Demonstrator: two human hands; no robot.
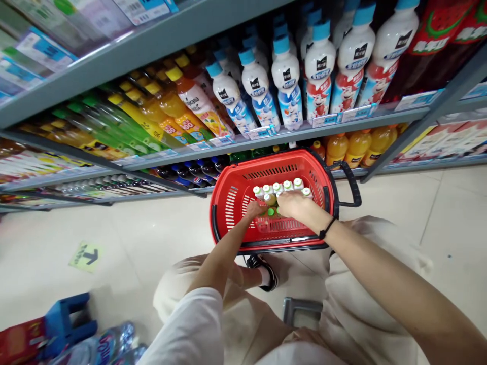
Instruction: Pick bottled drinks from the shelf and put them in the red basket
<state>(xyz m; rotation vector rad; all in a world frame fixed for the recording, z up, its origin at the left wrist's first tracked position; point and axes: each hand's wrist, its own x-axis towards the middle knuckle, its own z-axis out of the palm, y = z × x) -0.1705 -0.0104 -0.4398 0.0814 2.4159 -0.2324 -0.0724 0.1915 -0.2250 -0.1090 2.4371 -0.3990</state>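
Observation:
A red plastic shopping basket [232, 203] with black handles stands on the floor in front of me, below the drink shelves. Inside it stand several small bottles [283, 186] with white and green caps. Both my hands reach down into the basket among those bottles. My left hand [255, 208] has its fingers curled over a bottle near the basket's middle. My right hand [294, 205] lies on top of the green-capped bottles with its fingers bent around them; a black band sits on that wrist.
Grey shelves [266, 137] hold white milk-drink bottles, orange and green juice bottles and dark cola bottles. A blue step stool [68, 319] and packed water bottles [110, 344] lie at the lower left. A green arrow sticker [87, 256] marks the tiled floor.

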